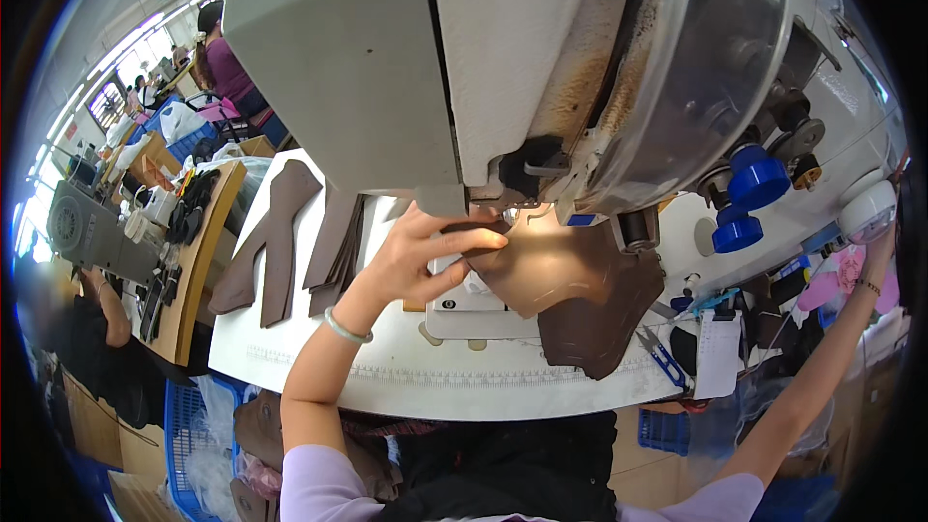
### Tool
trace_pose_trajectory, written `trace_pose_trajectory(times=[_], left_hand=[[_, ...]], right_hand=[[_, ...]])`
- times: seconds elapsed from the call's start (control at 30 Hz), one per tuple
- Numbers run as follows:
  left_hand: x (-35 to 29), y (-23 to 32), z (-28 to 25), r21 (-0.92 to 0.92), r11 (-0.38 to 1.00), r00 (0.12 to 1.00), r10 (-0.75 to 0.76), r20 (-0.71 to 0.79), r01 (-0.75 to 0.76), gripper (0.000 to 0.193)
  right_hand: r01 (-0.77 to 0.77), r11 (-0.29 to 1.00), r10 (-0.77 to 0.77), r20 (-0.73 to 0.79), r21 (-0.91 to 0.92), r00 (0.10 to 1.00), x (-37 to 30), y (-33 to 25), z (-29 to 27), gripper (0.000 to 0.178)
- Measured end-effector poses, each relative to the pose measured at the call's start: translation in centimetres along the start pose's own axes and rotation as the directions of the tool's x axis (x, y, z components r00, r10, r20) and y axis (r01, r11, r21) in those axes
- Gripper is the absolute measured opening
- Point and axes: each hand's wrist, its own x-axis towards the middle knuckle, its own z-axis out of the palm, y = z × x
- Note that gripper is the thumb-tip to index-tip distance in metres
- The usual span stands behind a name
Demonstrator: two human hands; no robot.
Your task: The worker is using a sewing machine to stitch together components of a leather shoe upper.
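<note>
My left hand [425, 249] reaches under the head of a sewing machine [358, 58], its fingers gripping the edge of a brown leather piece [541, 275]. Lamp light falls on that piece beside the needle area, and the needle itself is hidden behind the machine head and my fingers. A darker brown part [594, 333] hangs from it toward the table's front edge. At the far right my right hand [878, 247] is closed on the white handwheel [867, 209]; some of its fingers are out of sight.
Brown leather cutouts [280, 242] and a stack of strips [335, 251] lie left on the white table [387, 377]. Blue thread snips [664, 358] and a white card [717, 353] are at right. Another person [92, 338] sits left, near a wooden bench [208, 261].
</note>
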Motion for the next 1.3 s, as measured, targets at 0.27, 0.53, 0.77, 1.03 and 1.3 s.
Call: trace_pose_trajectory(times=[0.27,0.53,0.77,1.03,1.3], left_hand=[[0.2,-1.2,0.6,-0.518,0.828,0.968,-0.25,0.002,0.215,0.046],[0.0,-1.6,1.0,-0.571,0.787,0.952,-0.305,-0.028,0.235,0.039],[-0.6,-2.1,1.6,-0.645,0.717,0.941,-0.337,0.012,0.265,0.039],[-1.2,-2.4,1.9,-0.677,0.679,0.925,-0.38,0.01,0.286,0.04],[-1.4,-3.0,2.1,-0.728,0.619,0.924,-0.377,0.054,0.295,0.029]], right_hand=[[-0.017,0.999,0.017,-0.011,0.038,1.0,-0.1,1.0,0.7,0.051],[-0.025,0.998,0.026,-0.032,0.051,0.999,-1.0,2.1,0.2,0.051],[-0.028,0.997,0.031,-0.048,0.065,0.998,-1.7,2.4,0.1,0.051],[-0.03,0.997,0.034,-0.053,0.07,0.998,-1.6,2.6,0.2,0.05],[-0.043,0.995,0.049,-0.06,0.088,0.997,-2.0,2.9,0.1,0.05]])
